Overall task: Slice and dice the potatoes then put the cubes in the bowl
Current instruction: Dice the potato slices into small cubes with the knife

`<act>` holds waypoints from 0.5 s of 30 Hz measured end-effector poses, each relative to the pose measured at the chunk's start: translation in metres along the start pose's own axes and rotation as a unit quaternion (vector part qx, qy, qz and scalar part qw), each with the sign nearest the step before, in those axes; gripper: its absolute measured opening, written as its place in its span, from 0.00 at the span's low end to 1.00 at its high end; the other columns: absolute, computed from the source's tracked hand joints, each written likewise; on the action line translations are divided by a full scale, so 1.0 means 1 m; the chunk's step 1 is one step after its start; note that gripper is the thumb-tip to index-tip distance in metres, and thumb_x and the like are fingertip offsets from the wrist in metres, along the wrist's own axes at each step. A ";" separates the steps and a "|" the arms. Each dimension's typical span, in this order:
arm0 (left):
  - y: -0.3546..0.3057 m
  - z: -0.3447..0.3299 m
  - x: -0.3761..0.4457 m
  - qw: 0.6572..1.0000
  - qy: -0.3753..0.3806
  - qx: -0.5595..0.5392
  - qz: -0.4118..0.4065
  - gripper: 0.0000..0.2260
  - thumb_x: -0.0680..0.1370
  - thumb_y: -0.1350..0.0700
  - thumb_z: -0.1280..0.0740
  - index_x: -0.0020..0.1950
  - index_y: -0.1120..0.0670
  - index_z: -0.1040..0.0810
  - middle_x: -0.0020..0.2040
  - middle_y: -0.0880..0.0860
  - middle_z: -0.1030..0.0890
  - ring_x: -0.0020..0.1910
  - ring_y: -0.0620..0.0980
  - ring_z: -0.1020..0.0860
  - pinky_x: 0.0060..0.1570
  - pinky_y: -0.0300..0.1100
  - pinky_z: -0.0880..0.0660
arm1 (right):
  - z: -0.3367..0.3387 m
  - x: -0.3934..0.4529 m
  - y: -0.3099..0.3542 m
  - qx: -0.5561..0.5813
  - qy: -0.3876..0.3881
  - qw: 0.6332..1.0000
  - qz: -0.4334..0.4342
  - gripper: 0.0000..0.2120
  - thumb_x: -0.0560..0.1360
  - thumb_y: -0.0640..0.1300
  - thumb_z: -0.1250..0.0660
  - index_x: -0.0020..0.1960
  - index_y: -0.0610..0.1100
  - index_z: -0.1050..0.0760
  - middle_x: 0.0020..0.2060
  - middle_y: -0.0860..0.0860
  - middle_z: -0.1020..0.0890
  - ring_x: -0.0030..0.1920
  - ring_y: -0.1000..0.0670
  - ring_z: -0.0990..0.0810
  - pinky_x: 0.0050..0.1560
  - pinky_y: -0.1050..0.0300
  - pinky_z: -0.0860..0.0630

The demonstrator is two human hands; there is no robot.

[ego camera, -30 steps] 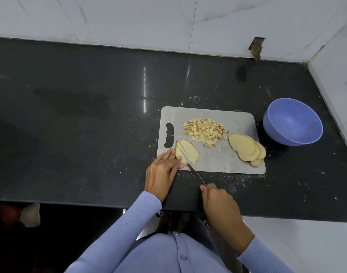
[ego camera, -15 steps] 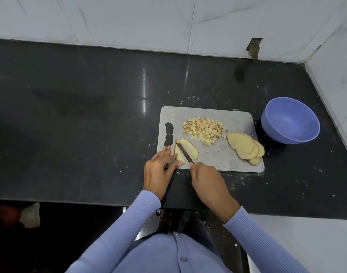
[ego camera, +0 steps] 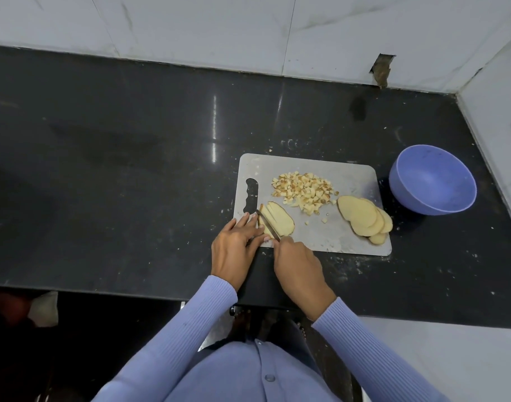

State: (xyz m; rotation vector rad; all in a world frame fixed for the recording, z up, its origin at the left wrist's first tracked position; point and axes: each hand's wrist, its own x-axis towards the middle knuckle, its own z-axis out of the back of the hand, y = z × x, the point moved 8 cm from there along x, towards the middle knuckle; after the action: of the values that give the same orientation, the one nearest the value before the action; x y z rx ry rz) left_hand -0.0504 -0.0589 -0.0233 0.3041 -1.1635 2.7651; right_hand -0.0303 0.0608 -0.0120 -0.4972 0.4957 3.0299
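A grey cutting board (ego camera: 347,236) lies on the black counter. On its near left corner sits a potato slice (ego camera: 280,219) cut into strips. My left hand (ego camera: 235,246) presses straight fingers on the slice's left edge. My right hand (ego camera: 298,268) grips a knife (ego camera: 267,224), whose blade lies across the slice close to my left fingertips. A pile of potato cubes (ego camera: 305,191) is in the board's middle. Uncut potato slices (ego camera: 364,219) are stacked at the board's right end. An empty purple bowl (ego camera: 432,178) stands to the right of the board.
The black counter (ego camera: 118,169) stretches wide to the left of the board. White walls (ego camera: 248,30) close off the back and the right side, just beyond the bowl. The counter's front edge runs beneath my wrists.
My right hand has moved forward and left, so the knife blade now lies further left across the potato slice. My left hand has stayed on the slice.
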 end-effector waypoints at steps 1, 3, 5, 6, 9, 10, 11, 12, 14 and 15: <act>-0.001 0.000 0.000 1.000 -0.001 0.008 -0.004 0.08 0.71 0.58 0.26 0.49 0.57 0.15 0.57 0.56 0.19 0.62 0.51 0.24 0.64 0.48 0.31 | -0.001 -0.004 -0.004 -0.007 0.003 1.000 -0.001 0.18 0.84 0.50 0.54 0.57 0.40 0.31 0.49 0.44 0.21 0.49 0.43 0.21 0.39 0.55 0.34; -0.001 0.000 -0.001 1.000 -0.001 0.016 -0.008 0.07 0.71 0.57 0.26 0.49 0.56 0.15 0.56 0.55 0.19 0.62 0.50 0.24 0.64 0.49 0.31 | -0.005 -0.017 -0.013 -0.031 0.014 0.999 -0.004 0.17 0.84 0.50 0.54 0.56 0.41 0.31 0.49 0.45 0.20 0.49 0.43 0.20 0.39 0.56 0.35; 0.000 0.001 0.000 1.000 -0.003 0.017 -0.008 0.07 0.71 0.57 0.26 0.48 0.55 0.15 0.56 0.55 0.19 0.62 0.51 0.24 0.65 0.49 0.31 | -0.008 -0.032 -0.023 -0.053 0.024 0.998 -0.009 0.16 0.84 0.51 0.55 0.55 0.42 0.32 0.48 0.46 0.20 0.49 0.44 0.20 0.39 0.56 0.34; 0.000 0.001 0.000 1.000 -0.005 0.019 -0.009 0.07 0.71 0.56 0.26 0.47 0.55 0.15 0.55 0.55 0.19 0.61 0.51 0.24 0.65 0.49 0.32 | -0.010 -0.039 -0.028 -0.059 0.031 0.998 -0.014 0.16 0.84 0.51 0.55 0.54 0.43 0.33 0.47 0.47 0.20 0.49 0.44 0.20 0.39 0.56 0.34; -0.001 0.002 0.000 0.999 -0.013 0.025 -0.016 0.07 0.70 0.56 0.25 0.46 0.55 0.15 0.54 0.55 0.18 0.60 0.51 0.23 0.65 0.49 0.33 | -0.012 -0.048 -0.038 -0.049 0.040 0.998 -0.028 0.14 0.84 0.52 0.56 0.49 0.46 0.37 0.41 0.50 0.25 0.47 0.46 0.20 0.38 0.57 0.35; -0.002 0.003 0.001 0.999 -0.014 0.025 -0.017 0.07 0.70 0.56 0.25 0.46 0.55 0.15 0.55 0.55 0.18 0.60 0.51 0.23 0.65 0.49 0.33 | -0.011 -0.047 -0.039 -0.040 0.035 0.998 -0.032 0.13 0.84 0.52 0.56 0.48 0.46 0.38 0.39 0.51 0.26 0.46 0.47 0.20 0.38 0.58 0.35; -0.001 0.003 0.001 0.999 -0.014 0.024 -0.016 0.07 0.70 0.56 0.25 0.46 0.55 0.15 0.55 0.55 0.18 0.61 0.51 0.23 0.65 0.48 0.33 | -0.010 -0.045 -0.040 -0.030 0.029 0.999 -0.035 0.14 0.83 0.52 0.56 0.47 0.46 0.38 0.39 0.51 0.27 0.45 0.47 0.20 0.38 0.58 0.34; 0.000 0.003 0.001 1.000 -0.012 0.022 -0.014 0.06 0.70 0.56 0.25 0.46 0.55 0.15 0.56 0.55 0.19 0.61 0.51 0.24 0.65 0.49 0.33 | -0.008 -0.042 -0.042 -0.022 0.022 0.999 -0.037 0.14 0.83 0.52 0.55 0.47 0.46 0.37 0.39 0.51 0.25 0.45 0.47 0.20 0.38 0.58 0.33; 0.001 0.002 0.001 1.000 -0.006 0.018 -0.009 0.06 0.70 0.56 0.25 0.46 0.54 0.15 0.57 0.56 0.19 0.63 0.51 0.25 0.66 0.50 0.33 | -0.006 -0.040 -0.043 -0.013 0.015 0.999 -0.034 0.15 0.83 0.53 0.55 0.46 0.46 0.36 0.39 0.50 0.24 0.44 0.46 0.20 0.38 0.57 0.31; 0.002 0.002 0.000 1.000 -0.004 0.016 -0.009 0.07 0.70 0.56 0.25 0.47 0.54 0.15 0.58 0.56 0.20 0.63 0.51 0.26 0.66 0.49 0.34 | -0.005 -0.040 -0.043 -0.009 0.015 0.999 -0.029 0.15 0.83 0.53 0.55 0.46 0.46 0.36 0.38 0.50 0.24 0.43 0.46 0.20 0.38 0.57 0.31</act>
State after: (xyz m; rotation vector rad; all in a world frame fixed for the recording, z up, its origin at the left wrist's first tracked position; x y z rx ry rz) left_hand -0.0507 -0.0614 -0.0236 0.3277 -1.1149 2.7724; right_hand 0.0132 0.1010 -0.0171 -0.5496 0.4472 2.9775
